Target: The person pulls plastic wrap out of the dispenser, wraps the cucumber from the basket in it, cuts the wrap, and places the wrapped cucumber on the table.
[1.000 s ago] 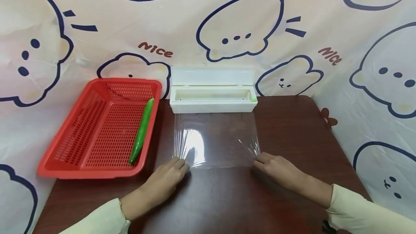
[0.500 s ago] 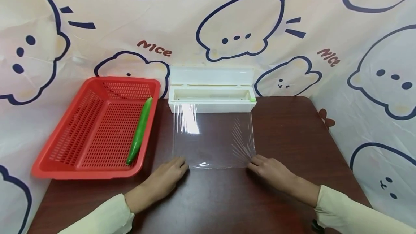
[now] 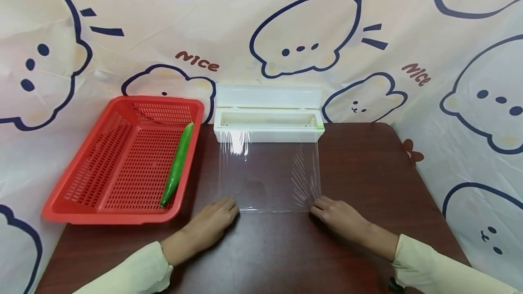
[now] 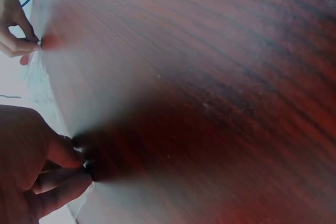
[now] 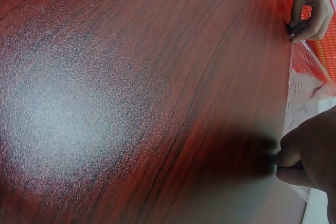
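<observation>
A clear sheet of cling film (image 3: pixel 269 171) stretches over the brown table from a white cling film box (image 3: pixel 269 136) at the back. My left hand (image 3: pixel 213 221) pinches the near left corner of the film; in the left wrist view its thumb and fingers (image 4: pixel 63 187) meet at the film's edge, down by the tabletop. The near right corner is pinched by my right hand (image 3: pixel 337 217), whose fingertips (image 5: pixel 289 174) also sit low over the table. Between the hands the film's front edge runs nearly straight, with creases fanning near the right hand.
A red plastic basket (image 3: pixel 112 218) stands on the left, with a green cucumber (image 3: pixel 177 167) lying along its right side. The box's lid (image 3: pixel 267 96) is raised against the patterned cloth (image 3: pixel 302 22) behind. Brown table (image 3: pixel 363 167) extends right of the film.
My right hand has shifted slightly left over the last second. The film now spans up over the box's front edge, and its glare has moved back. Both hands keep their pinch.
</observation>
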### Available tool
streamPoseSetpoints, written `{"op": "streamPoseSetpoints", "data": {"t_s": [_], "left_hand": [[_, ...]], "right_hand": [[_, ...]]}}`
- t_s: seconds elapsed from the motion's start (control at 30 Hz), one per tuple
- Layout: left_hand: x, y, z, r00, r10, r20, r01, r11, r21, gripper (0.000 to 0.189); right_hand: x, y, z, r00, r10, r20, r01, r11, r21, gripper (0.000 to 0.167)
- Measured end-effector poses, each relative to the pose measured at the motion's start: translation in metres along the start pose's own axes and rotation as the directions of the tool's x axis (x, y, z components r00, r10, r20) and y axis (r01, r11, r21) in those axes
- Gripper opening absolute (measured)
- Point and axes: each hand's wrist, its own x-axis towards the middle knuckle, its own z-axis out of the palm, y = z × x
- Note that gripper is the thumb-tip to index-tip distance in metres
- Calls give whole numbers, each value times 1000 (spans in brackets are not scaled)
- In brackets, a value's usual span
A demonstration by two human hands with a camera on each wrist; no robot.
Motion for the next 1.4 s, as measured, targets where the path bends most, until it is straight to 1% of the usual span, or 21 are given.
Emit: {"op": "streamPoseSetpoints", "data": {"t_s": [0.17, 0.27, 0.4, 0.57, 0.77, 1.0, 1.23, 1.4], "left_hand": [[2, 2, 2, 1000, -4, -27, 5, 1000, 20, 20], [3, 2, 2, 1000, -11, -24, 12, 1000, 21, 17], [4, 2, 2, 1000, -21, -6, 21, 1000, 6, 19], [5, 0, 2, 1000, -31, 2, 31, 999, -18, 22], [4, -1, 2, 1000, -29, 4, 29, 1000, 2, 27], [4, -2, 3, 999, -42, 12, 41, 999, 7, 30], [4, -2, 2, 999, -54, 3, 54, 998, 14, 31], [4, -2, 2, 999, -54, -8, 54, 999, 8, 32]], "right_hand": [[0, 1, 2, 1000, 0, 2, 0, 1000, 9, 30], [0, 2, 3, 1000, 4, 4, -4, 1000, 18, 32], [0, 2, 3, 1000, 4, -1, -3, 1000, 23, 34], [0, 3, 4, 1000, 5, -11, -5, 1000, 18, 34], [0, 2, 4, 1000, 14, -3, -14, 1000, 23, 33], [2, 0, 4, 999, 30, 17, -31, 999, 8, 31], [3, 1, 3, 999, 43, 24, -43, 999, -6, 31], [5, 3, 3, 999, 47, 6, -47, 999, -1, 35]]}}
